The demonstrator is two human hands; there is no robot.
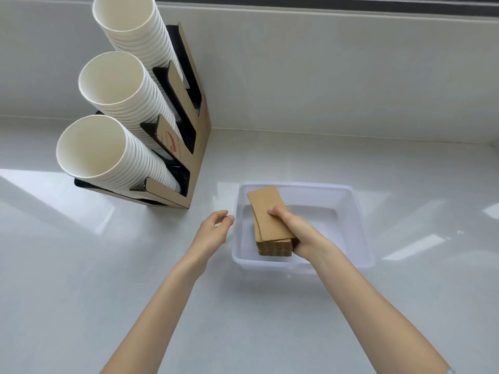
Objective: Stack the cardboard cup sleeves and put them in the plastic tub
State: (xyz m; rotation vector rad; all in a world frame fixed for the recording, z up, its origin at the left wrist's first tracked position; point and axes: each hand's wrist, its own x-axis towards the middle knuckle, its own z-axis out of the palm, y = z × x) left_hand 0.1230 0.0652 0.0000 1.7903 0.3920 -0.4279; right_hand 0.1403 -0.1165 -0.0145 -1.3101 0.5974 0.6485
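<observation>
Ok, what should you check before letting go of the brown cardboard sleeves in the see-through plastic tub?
1. Right hand grips the stack of brown cardboard sleeves: ok.
2. Stack is over the clear plastic tub, inside its rim: ok.
3. Stack rests on the tub floor: cannot tell.
4. Sleeves squared up: not ok, top ones fan out slightly.
5. Left hand is empty, outside the tub: ok.
6. Cardboard holder of white paper cups stands clear: ok.

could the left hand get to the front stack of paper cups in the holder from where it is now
Probably yes. The left hand is empty and open beside the plastic tub, and only bare counter lies between it and the nearest cup stack. The right hand holds the cup sleeves well clear.
</observation>
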